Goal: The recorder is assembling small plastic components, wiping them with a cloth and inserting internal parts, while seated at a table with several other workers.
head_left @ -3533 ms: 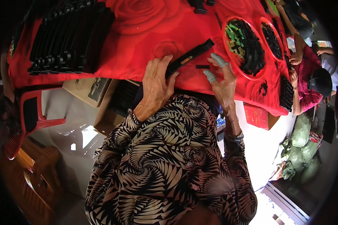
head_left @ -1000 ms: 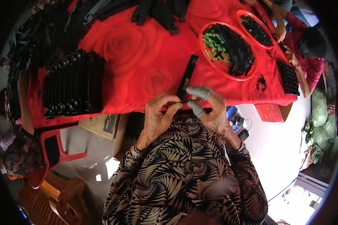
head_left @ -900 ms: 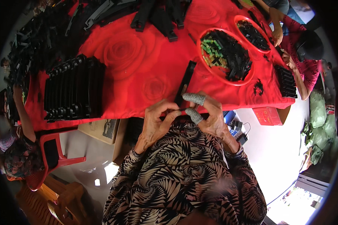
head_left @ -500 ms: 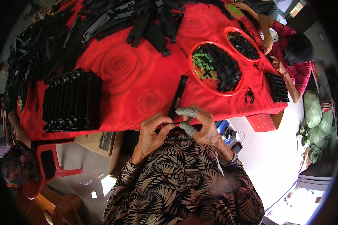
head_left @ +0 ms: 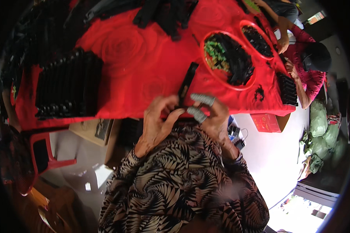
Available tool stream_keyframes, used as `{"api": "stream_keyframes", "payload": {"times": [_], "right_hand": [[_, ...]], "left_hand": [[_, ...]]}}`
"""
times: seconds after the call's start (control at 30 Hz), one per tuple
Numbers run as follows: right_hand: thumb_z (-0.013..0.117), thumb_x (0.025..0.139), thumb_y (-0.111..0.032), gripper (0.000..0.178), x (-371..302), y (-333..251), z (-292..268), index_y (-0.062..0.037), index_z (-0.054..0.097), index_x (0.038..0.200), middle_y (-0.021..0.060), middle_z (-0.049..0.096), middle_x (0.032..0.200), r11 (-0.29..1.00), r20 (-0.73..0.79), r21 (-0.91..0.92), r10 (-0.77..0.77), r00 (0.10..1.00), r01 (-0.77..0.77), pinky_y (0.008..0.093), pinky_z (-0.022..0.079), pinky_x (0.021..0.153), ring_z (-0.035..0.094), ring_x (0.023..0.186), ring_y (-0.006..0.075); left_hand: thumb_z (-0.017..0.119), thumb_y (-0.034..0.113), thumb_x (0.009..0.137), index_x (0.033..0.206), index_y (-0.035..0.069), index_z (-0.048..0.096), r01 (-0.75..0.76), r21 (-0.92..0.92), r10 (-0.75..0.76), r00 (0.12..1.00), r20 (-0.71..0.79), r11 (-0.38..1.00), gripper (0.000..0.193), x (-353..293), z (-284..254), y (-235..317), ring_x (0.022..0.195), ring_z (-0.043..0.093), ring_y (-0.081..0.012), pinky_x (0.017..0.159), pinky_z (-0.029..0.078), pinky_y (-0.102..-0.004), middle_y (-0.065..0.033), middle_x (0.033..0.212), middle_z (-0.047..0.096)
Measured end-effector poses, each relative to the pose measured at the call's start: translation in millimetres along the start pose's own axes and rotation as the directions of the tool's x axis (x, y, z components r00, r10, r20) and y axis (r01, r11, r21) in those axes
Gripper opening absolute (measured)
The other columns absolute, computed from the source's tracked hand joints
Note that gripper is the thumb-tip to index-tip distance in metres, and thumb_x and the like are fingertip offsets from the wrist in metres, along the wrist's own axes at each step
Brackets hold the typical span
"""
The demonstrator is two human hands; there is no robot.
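A long narrow black plastic strip [head_left: 188, 82] slants over the near edge of the red-covered table. My left hand [head_left: 156, 122] is closed, its thumb and fingers pinching at the strip's near end. Just to the right is my right hand [head_left: 217, 118], with grey fabric covers on its thumb [head_left: 197, 114] and forefinger [head_left: 203, 99]. Those two fingertips stand apart, close to the strip's near end. Whether a small part lies between the hands is too dark and blurred to tell.
A stacked row of black plastic parts [head_left: 68, 87] stands at left. Red-rimmed basins [head_left: 237, 87] [head_left: 269, 58] of small black pieces sit at right, the nearer also holding green and yellow ones. Beyond are heaped black parts [head_left: 165, 17]. A co-worker [head_left: 309, 77] handles parts at right.
My right thumb and forefinger have spread a little and drawn slightly away from my left fingertips. The view has shifted, so the table and hands appear higher.
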State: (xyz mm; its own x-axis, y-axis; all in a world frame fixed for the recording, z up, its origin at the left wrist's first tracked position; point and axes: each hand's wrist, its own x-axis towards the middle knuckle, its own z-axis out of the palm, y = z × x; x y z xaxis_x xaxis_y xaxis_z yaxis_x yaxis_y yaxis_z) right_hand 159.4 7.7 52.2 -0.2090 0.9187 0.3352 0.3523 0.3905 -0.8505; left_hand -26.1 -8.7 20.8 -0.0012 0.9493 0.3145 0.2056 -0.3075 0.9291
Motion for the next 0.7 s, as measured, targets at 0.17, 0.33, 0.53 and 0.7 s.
{"api": "stream_keyframes", "payload": {"times": [0.17, 0.33, 0.53, 0.7], "right_hand": [[0.073, 0.077, 0.014, 0.052, 8, 27, -29, 0.0031, 0.057, 0.126, 0.0051, 0.065, 0.094, 0.895, -0.026, 0.391, 0.241, 0.970, -0.212, 0.0295, 0.058, 0.080, 0.062, 0.088, 0.0131], [0.069, 0.081, 0.010, 0.044, 23, 31, -58, 0.0051, 0.057, 0.124, 0.0091, 0.065, 0.094, 0.879, 0.057, 0.340, 0.336, 0.940, -0.335, 0.0261, 0.054, 0.065, 0.064, 0.078, 0.0148], [0.073, 0.078, 0.009, 0.044, 44, 21, -47, 0.0044, 0.061, 0.120, 0.0080, 0.067, 0.091, 0.872, 0.254, 0.269, 0.347, 0.903, -0.410, 0.0227, 0.050, 0.060, 0.062, 0.070, 0.0113], [0.077, 0.076, 0.005, 0.043, 58, 7, -16, -0.0002, 0.065, 0.117, 0.0031, 0.067, 0.088, 0.846, 0.417, 0.141, 0.420, 0.806, -0.514, 0.0185, 0.042, 0.054, 0.056, 0.067, 0.0047]], "left_hand": [[0.081, 0.025, 0.073, 0.130, -0.003, 0.048, -0.010, 0.469, 0.015, 1.000, -0.008, 0.883, 0.072, -3, 13, 0, 0.101, 0.052, -0.0373, 0.089, 0.042, -0.0453, -0.0183, 0.111, 0.056], [0.074, 0.010, 0.075, 0.120, -0.006, 0.054, -0.111, 0.620, 0.078, 0.994, 0.082, 0.777, 0.052, -6, 10, -14, 0.095, 0.052, -0.0356, 0.080, 0.046, -0.0444, -0.0178, 0.104, 0.055], [0.071, 0.002, 0.074, 0.118, -0.002, 0.058, -0.067, 0.574, 0.036, 0.997, 0.065, 0.816, 0.046, -29, -21, -7, 0.095, 0.056, -0.0350, 0.082, 0.049, -0.0446, -0.0159, 0.104, 0.056], [0.068, 0.000, 0.076, 0.123, 0.001, 0.058, 0.046, 0.454, -0.070, 0.997, 0.036, 0.890, 0.048, -58, -34, -9, 0.096, 0.058, -0.0365, 0.080, 0.051, -0.0436, -0.0170, 0.106, 0.058]]}}
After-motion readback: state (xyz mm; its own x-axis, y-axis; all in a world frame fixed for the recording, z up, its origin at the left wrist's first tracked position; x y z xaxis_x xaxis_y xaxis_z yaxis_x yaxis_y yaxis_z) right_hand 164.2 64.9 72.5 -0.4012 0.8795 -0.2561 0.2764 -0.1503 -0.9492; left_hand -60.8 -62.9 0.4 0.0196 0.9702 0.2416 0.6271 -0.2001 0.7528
